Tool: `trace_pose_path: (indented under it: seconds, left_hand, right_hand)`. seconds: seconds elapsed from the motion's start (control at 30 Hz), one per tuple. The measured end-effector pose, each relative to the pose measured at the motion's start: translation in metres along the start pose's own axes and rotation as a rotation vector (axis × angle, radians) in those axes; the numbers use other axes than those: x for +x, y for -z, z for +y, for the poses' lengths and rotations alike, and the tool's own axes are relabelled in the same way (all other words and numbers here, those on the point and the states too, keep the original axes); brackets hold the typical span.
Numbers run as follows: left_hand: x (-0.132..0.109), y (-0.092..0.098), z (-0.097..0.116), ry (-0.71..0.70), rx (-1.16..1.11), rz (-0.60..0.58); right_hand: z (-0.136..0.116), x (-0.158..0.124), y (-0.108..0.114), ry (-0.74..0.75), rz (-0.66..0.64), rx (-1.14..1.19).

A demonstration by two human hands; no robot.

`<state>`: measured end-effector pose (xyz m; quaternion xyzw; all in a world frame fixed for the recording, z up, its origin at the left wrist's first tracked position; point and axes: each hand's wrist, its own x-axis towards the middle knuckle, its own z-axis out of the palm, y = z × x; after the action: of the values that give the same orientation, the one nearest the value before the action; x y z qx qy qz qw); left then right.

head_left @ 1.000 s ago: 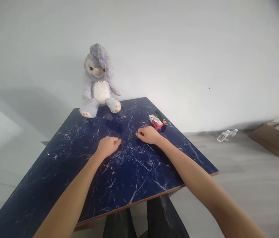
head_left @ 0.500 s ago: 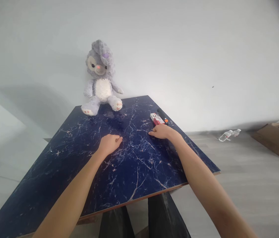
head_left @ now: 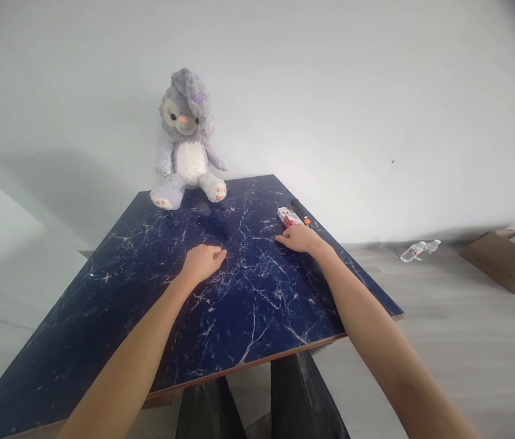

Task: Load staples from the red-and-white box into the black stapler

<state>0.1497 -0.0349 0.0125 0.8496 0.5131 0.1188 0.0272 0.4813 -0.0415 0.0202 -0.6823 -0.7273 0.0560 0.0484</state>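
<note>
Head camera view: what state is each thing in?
Plush rabbit, sitting upright.
Red-and-white carton, partly hidden.
Dark cylinder, lying down.
Left hand, curled.
Right hand, at the carton; hold unclear.
Plastic bottles, lying on the floor.
Cardboard box, open or closed unclear.

the left forearm (head_left: pixel 136 356) slants far and right to a loosely curled left hand (head_left: pixel 202 262). the right forearm (head_left: pixel 371 323) slants far and left; the right hand (head_left: pixel 301 239), slightly farther, has its thumb (head_left: pixel 284 239) out to the left (how far its fingers close is hidden).
</note>
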Motion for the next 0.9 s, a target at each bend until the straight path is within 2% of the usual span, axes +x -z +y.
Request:
trace_pose_path:
  seconds: [0.33, 0.47, 0.6, 0.67, 0.8, 0.9]
  left_hand:
    - [0.000, -0.001, -0.001, -0.012, -0.028, -0.008]
    - [0.000, -0.002, -0.001, -0.012, -0.012, 0.020]
    - [0.001, -0.004, 0.000, -0.091, -0.027, 0.181]
    - [0.003, -0.008, -0.002, -0.115, -0.033, 0.207]
    - [0.006, -0.017, -0.008, -0.086, -0.011, 0.129]
    - [0.007, -0.020, -0.010, -0.062, 0.005, 0.119]
  right_hand:
    - [-0.007, 0.002, -0.004, 0.028, 0.019, -0.033]
    - [-0.036, -0.006, -0.009, 0.159, 0.067, -0.019]
    - [-0.075, -0.016, -0.018, 0.404, 0.218, 0.104]
    - [-0.088, -0.019, -0.024, 0.471, 0.254, 0.138]
    - [-0.094, -0.018, -0.031, 0.477, 0.141, 0.176]
    - [-0.091, -0.016, -0.032, 0.465, 0.126, 0.209]
